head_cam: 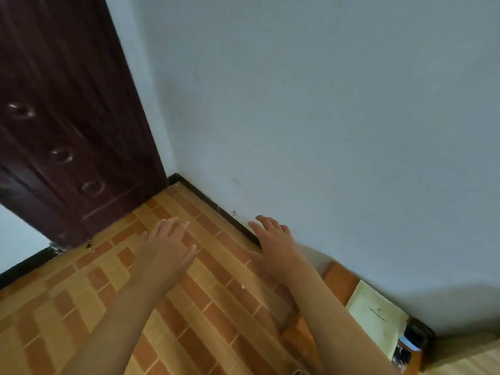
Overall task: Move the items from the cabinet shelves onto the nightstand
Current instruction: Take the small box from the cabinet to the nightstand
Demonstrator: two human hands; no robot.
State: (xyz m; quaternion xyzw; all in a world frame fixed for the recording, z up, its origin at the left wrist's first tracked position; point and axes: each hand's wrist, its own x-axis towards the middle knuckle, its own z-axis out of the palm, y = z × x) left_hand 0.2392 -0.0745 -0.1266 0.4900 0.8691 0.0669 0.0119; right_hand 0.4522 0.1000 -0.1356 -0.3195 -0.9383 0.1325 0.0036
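Only blurred, unreadable print on booklet (pixel 374 311).

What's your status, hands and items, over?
Left hand and right hand both open, empty, held out over the floor. Pale booklet and dark jar sit on the nightstand, low right. Cabinet shelves not in view.

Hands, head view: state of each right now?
Left hand: open, fingers spread, holding nothing.
Right hand: open, fingers spread, holding nothing.
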